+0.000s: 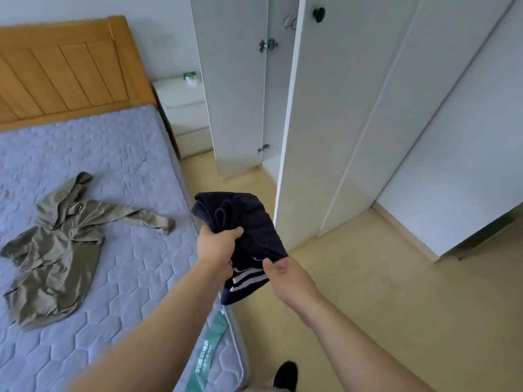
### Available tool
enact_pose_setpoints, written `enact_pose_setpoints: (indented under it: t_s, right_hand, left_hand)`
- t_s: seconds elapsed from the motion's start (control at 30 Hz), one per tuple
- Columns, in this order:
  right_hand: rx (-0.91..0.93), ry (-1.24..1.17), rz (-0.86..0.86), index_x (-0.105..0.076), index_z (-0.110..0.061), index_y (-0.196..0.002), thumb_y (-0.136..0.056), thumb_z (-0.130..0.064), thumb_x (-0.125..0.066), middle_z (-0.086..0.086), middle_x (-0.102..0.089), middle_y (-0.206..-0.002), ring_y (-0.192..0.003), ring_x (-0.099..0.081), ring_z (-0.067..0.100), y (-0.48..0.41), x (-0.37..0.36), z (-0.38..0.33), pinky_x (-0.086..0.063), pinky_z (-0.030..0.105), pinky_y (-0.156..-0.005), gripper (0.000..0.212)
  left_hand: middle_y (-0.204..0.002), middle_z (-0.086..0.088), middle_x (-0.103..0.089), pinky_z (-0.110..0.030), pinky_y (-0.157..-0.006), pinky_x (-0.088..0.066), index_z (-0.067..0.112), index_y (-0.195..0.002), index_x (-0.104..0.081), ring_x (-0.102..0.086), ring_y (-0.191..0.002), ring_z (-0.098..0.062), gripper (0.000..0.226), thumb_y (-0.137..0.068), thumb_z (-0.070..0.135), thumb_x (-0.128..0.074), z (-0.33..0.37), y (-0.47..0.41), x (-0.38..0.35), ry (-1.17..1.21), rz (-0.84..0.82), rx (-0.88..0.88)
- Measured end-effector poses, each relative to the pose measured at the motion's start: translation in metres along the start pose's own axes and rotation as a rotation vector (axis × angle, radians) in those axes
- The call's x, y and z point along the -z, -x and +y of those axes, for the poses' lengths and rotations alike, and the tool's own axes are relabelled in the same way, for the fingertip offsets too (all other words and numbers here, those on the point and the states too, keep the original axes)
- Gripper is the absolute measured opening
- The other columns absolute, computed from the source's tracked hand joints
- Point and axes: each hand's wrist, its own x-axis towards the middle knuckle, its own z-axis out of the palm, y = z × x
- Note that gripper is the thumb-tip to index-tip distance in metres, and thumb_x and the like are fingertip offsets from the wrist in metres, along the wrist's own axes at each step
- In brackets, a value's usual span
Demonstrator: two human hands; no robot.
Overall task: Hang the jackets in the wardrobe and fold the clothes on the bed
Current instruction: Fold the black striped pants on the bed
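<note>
Left hand (218, 246) fingers tight around navy garment (250, 219), right hand (285, 275) at its hem, grip unclear; wardrobe (325, 108) ajar, contents hidden.

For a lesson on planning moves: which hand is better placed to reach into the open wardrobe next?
Likely right: the left hand grips the garment, while the right hand only sits at its hem, on the wardrobe side.
</note>
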Motion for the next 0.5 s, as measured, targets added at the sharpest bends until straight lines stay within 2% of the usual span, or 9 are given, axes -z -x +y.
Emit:
enact_pose_setpoints:
  t_s: [0.07,0.13,0.2,0.3,0.33,0.4,0.5]
  right_hand:
    - [-0.208,-0.198,-0.138,-0.055,-0.027,-0.103,-0.098,-0.063,-0.046,-0.006,-0.060,-0.100,-0.084,-0.063,0.017,-0.028,0.021,-0.017,-0.058,0.033,-0.064,0.037]
    - [-0.412,-0.392,-0.274,-0.054,-0.026,-0.122,-0.093,-0.071,-0.048,0.007,-0.059,-0.121,-0.099,-0.066,0.031,-0.055,0.038,-0.030,-0.062,0.043,-0.073,0.054]
    - [-0.551,-0.600,-0.374,-0.047,-0.022,-0.137,-0.087,-0.077,-0.050,0.021,-0.054,-0.132,-0.109,-0.061,0.044,-0.084,0.049,-0.039,-0.058,0.055,-0.084,0.075]
    - [-0.713,-0.913,-0.415,-0.019,-0.026,-0.159,-0.080,-0.083,-0.054,0.033,-0.030,-0.154,-0.131,-0.044,0.055,-0.126,0.054,-0.049,-0.042,0.070,-0.100,0.103]
    - [-0.736,-0.980,-0.429,-0.013,-0.024,-0.160,-0.079,-0.084,-0.055,0.033,-0.025,-0.157,-0.135,-0.039,0.056,-0.140,0.054,-0.053,-0.037,0.072,-0.103,0.109]
    - [-0.748,-1.066,-0.452,-0.016,-0.017,-0.160,-0.080,-0.082,-0.054,0.035,-0.030,-0.153,-0.134,-0.043,0.055,-0.169,0.053,-0.064,-0.036,0.071,-0.106,0.110]
    - [-0.631,-1.082,-0.470,-0.051,-0.005,-0.142,-0.088,-0.077,-0.047,0.030,-0.059,-0.130,-0.119,-0.059,0.048,-0.213,0.056,-0.094,-0.046,0.059,-0.102,0.090]
  left_hand:
    - [-0.111,-0.011,-0.071,-0.058,-0.081,-0.060,0.017,-0.119,-0.058,-0.071,-0.095,-0.037,0.043,-0.083,0.003,-0.075,0.010,-0.018,-0.030,0.124,0.055,0.048]
    - [-0.107,-0.013,-0.069,-0.055,-0.075,-0.061,0.013,-0.116,-0.057,-0.070,-0.092,-0.038,0.036,-0.086,-0.002,-0.071,0.024,-0.033,-0.056,0.249,0.117,0.103]
    - [-0.105,-0.015,-0.068,-0.048,-0.067,-0.061,0.010,-0.117,-0.055,-0.070,-0.088,-0.038,0.036,-0.088,-0.005,-0.070,0.044,-0.047,-0.078,0.338,0.167,0.165]
    - [-0.106,-0.020,-0.070,-0.045,-0.066,-0.061,0.003,-0.119,-0.057,-0.071,-0.086,-0.040,0.036,-0.087,-0.004,-0.071,0.074,-0.069,-0.100,0.409,0.237,0.203]
    - [-0.106,-0.020,-0.070,-0.045,-0.065,-0.061,0.003,-0.118,-0.058,-0.072,-0.085,-0.040,0.034,-0.087,-0.004,-0.070,0.082,-0.077,-0.106,0.433,0.248,0.207]
    - [-0.106,-0.021,-0.071,-0.044,-0.061,-0.061,0.003,-0.117,-0.057,-0.072,-0.084,-0.040,0.032,-0.088,-0.004,-0.069,0.098,-0.094,-0.116,0.486,0.267,0.198]
    - [-0.100,-0.020,-0.070,-0.042,-0.061,-0.059,0.003,-0.111,-0.058,-0.071,-0.080,-0.036,0.025,-0.089,-0.005,-0.068,0.121,-0.112,-0.131,0.544,0.317,0.149]
